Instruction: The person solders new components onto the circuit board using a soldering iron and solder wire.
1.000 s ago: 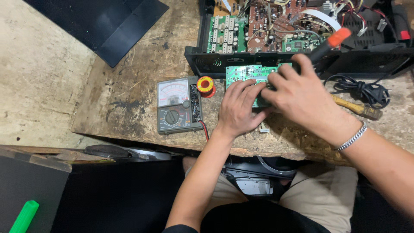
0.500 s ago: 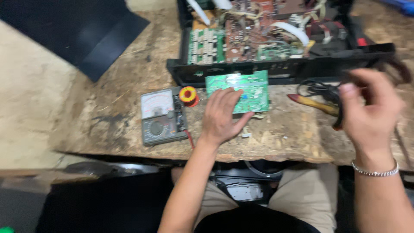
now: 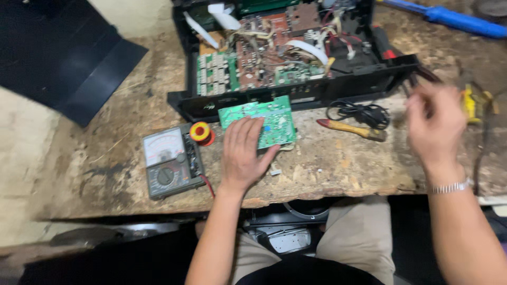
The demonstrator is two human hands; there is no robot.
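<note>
Left hand (image 3: pixel 242 155) rests flat, grip spread wide, pinning the small green rectangular circuit board (image 3: pixel 259 120) at the worn wooden desk's (image 3: pixel 338 163) centre; right hand (image 3: pixel 433 129), now lifted away toward three o'clock, is blurred—grip unreadable.

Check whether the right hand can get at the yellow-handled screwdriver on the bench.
Probably yes: the right hand hovers just right of the yellow-handled screwdriver, which lies uncovered on the workbench; only the black cord sits close behind it.

Bare bench (image 3: pixel 343 163) between board (image 3: pixel 259 124) and screwdriver (image 3: pixel 351 128)
</note>
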